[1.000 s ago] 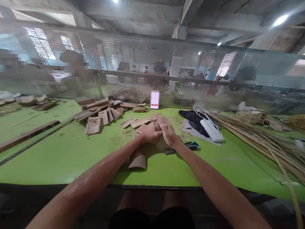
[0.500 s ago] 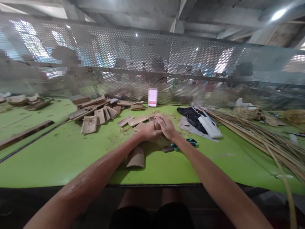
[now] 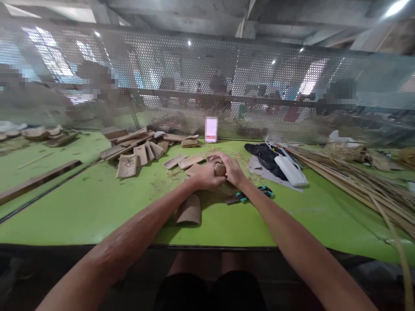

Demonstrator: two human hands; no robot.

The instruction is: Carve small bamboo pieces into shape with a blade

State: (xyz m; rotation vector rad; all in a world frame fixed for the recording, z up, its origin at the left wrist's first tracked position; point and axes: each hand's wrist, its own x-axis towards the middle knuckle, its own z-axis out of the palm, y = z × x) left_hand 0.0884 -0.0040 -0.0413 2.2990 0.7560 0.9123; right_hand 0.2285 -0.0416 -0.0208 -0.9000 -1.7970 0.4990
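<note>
Both hands meet over the middle of the green table point(image 3: 129, 216). My left hand point(image 3: 207, 176) is closed round a small brown bamboo piece point(image 3: 220, 169). Against the same piece, from the right, my right hand point(image 3: 232, 170) is closed, its fingers reaching over the top. Below my left wrist lies a curved bamboo piece point(image 3: 189, 210). A dark cutter with teal parts point(image 3: 241, 198) rests beside my right wrist. Just beyond my left hand are flat bamboo pieces point(image 3: 191, 161) among pale shavings.
A pile of bamboo pieces point(image 3: 139, 153) is at the back left, a long strip point(image 3: 39, 179) farther left. A lit phone point(image 3: 211, 129) stands against the mesh screen point(image 3: 181, 99). To the right are black cloth point(image 3: 267, 159), a white object point(image 3: 291, 171) and long thin strips point(image 3: 363, 185).
The view has shifted slightly, moving the whole scene a little right and up. My hands have turned a little, and more of the held bamboo piece shows between them.
</note>
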